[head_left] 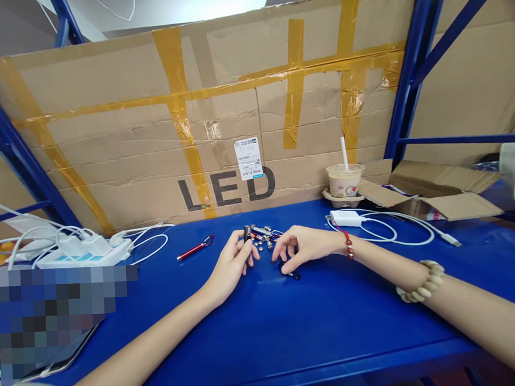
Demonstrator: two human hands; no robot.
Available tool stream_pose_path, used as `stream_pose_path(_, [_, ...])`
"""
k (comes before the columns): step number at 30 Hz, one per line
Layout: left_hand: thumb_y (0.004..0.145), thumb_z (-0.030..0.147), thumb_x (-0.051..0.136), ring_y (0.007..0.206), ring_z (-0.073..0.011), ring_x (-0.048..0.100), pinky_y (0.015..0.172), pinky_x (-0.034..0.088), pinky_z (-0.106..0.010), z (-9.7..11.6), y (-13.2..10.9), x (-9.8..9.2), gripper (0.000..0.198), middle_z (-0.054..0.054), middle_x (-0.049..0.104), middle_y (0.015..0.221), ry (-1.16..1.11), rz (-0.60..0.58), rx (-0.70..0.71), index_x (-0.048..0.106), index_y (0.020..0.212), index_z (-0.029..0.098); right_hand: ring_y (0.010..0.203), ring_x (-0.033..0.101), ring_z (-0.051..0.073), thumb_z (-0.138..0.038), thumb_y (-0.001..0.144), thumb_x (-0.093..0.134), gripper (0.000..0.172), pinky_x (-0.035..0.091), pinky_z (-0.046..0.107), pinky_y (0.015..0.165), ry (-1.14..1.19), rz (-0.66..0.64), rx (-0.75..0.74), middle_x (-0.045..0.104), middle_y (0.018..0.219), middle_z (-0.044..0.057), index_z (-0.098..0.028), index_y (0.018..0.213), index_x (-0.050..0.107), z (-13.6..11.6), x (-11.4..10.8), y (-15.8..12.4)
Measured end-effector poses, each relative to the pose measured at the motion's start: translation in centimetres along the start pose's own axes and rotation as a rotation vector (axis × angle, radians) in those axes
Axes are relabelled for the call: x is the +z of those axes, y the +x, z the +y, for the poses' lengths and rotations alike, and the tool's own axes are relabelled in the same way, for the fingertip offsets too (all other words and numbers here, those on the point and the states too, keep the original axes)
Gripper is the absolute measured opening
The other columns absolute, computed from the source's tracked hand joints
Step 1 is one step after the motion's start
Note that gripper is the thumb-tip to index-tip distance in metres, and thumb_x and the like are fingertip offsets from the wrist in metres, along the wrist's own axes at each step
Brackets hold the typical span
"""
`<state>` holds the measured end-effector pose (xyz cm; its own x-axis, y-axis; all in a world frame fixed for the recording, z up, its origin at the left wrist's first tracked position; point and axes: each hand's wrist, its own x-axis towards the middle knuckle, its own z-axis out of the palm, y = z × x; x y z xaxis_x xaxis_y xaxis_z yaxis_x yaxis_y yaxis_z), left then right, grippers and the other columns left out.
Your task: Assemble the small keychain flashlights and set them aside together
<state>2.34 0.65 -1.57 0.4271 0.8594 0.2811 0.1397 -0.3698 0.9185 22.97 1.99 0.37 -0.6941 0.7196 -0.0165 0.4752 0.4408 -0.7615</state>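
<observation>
In the head view, both bare hands work over a blue tabletop [263,329], just in front of a small cluster of parts. The left hand [233,265] pinches a short black cylinder [247,233] with pale print between thumb and fingers, holding it roughly upright at the near left edge of the cluster. The right hand [300,245] is palm down with its fingers curled, thumb and fingertips at a black carabiner clip [294,275] on the tabletop; the fingers hide part of this piece, so I cannot tell whether they are clamped on it or only touching. Between and beyond the hands lie small round silver pieces [260,249] and a silver cylinder [260,231]. Apart from these, to the left, rests a slim red tube [190,253] with a carabiner at its far end. The right wrist wears a red beaded bracelet [349,249], and farther up that arm sits a string of pale beads [424,288]. A white power strip [85,256] full of plugs stands at the left. Behind everything, a taped cardboard sheet [110,148] reads "LED", and a lidded cup [345,183] with a straw stands in a carton holder [342,200] near a white charger [346,218] and cable.
</observation>
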Motion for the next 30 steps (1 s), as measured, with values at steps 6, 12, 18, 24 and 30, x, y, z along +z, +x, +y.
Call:
stream_pose_path(6, [0.083,0.043,0.041,0.058,-0.0088,0.045,0.043,0.035,-0.016,-0.1,0.0,0.0,0.032,-0.001,0.051,0.072,-0.008,-0.003,0.000,0.039,0.100,0.015,0.058,0.051,0.007,-0.032,0.059,0.071,0.032,0.039,0.017,0.053,0.042,-0.074,-0.025,0.065,0.077,0.004,-0.012,0.084,0.068,0.4,-0.1,-0.2])
stream_pose_path(12, [0.082,0.045,0.043,0.056,-0.0085,0.045,0.042,0.034,-0.016,-0.1,0.0,-0.1,0.034,-0.001,0.051,0.070,-0.029,0.015,-0.002,0.040,0.099,0.016,0.058,0.057,0.009,-0.033,0.066,0.066,0.028,0.042,0.018,0.054,0.060,0.003,-0.021,0.065,0.069,0.004,-0.012,0.083,0.067,0.8,0.3,0.3])
stream_pose_path(18, [0.082,0.045,0.043,0.056,-0.0083,0.045,0.042,0.033,-0.016,0.1,0.0,0.0,0.035,-0.001,0.051,0.070,-0.032,0.015,-0.006,0.040,0.099,0.015,0.057,0.057,0.009,-0.039,0.067,0.064,0.034,0.044,0.020,0.054,-0.068,0.166,-0.059,0.066,0.080,0.005,-0.013,0.090,0.064,0.7,1.0,0.8])
stream_pose_path(24, [0.082,0.044,0.042,0.056,-0.0085,0.045,0.042,0.033,-0.017,0.2,0.0,0.0,0.032,0.000,0.051,0.071,-0.036,0.011,-0.021,0.040,0.098,0.016,0.061,0.057,0.012,-0.039,0.070,0.061,0.030,0.045,0.024,0.059,-0.224,0.349,-0.039,0.066,0.083,0.005,-0.016,0.088,0.067,1.3,1.2,1.1])
stream_pose_path(30, [0.082,0.044,0.043,0.056,-0.0084,0.046,0.042,0.033,-0.016,0.1,0.0,0.0,0.032,0.000,0.051,0.070,-0.047,0.018,-0.021,0.040,0.097,0.016,0.065,0.057,0.014,-0.039,0.071,0.061,0.028,0.043,0.025,0.061,-0.243,0.428,-0.054,0.066,0.077,0.003,-0.018,0.088,0.065,1.7,1.4,1.3])
